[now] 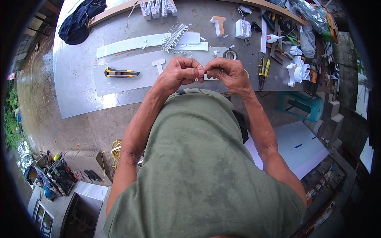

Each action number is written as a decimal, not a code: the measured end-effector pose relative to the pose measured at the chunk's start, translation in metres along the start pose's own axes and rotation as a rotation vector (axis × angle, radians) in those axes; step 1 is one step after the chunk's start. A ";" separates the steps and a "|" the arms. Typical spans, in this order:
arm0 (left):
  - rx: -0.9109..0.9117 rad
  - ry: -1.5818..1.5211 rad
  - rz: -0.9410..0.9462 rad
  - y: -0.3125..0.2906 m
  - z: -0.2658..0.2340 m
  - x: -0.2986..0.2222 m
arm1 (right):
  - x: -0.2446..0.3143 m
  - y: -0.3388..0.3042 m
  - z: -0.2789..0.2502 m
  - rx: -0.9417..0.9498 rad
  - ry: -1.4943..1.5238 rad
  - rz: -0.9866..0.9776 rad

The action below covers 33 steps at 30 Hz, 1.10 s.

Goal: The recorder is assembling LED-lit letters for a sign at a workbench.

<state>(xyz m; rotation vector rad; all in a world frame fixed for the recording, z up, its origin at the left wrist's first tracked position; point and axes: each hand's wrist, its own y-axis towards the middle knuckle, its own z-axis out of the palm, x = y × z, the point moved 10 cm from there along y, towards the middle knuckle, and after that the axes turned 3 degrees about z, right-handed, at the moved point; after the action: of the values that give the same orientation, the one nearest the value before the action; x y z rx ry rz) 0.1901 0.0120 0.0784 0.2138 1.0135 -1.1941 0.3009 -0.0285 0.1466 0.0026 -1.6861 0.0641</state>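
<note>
My left hand (180, 74) and my right hand (229, 74) meet over the near edge of the metal table, fingertips pinched together and nearly touching. Something small and thin, perhaps wire ends, is between them; the fingers hide most of it. Just behind and below the fingers, part of a white piece with round openings (211, 77) shows on the table. Left of my left hand lies a flat white T-shaped piece (159, 64). A yellow and black utility knife (122, 73) rests farther left. Beyond the hands, a bundle of looped white wire with small modules (174, 38) lies across white strips (149, 44).
White letter-shaped blocks (158, 8) stand at the back, near an orange-faced one (218, 25). A roll of dark tape (229, 54), yellow-handled pliers (264, 67) and piled tools lie rightward. A teal stool (313, 108) is by the right edge; dark cloth (81, 22) lies far left.
</note>
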 end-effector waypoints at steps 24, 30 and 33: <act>-0.058 0.197 0.062 -0.003 -0.006 -0.012 | 0.005 0.001 -0.003 -0.062 -0.148 -0.028; -0.078 0.210 0.064 -0.002 -0.008 -0.013 | 0.022 0.001 0.000 -0.139 -0.323 -0.145; -0.088 0.143 0.085 0.001 -0.011 -0.009 | 0.017 -0.003 0.004 -0.238 -0.359 -0.150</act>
<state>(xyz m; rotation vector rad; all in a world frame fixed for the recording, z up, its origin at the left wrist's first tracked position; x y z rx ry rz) 0.1846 0.0254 0.0783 0.2729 1.1680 -1.0665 0.2953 -0.0306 0.1629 -0.0404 -2.0379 -0.2641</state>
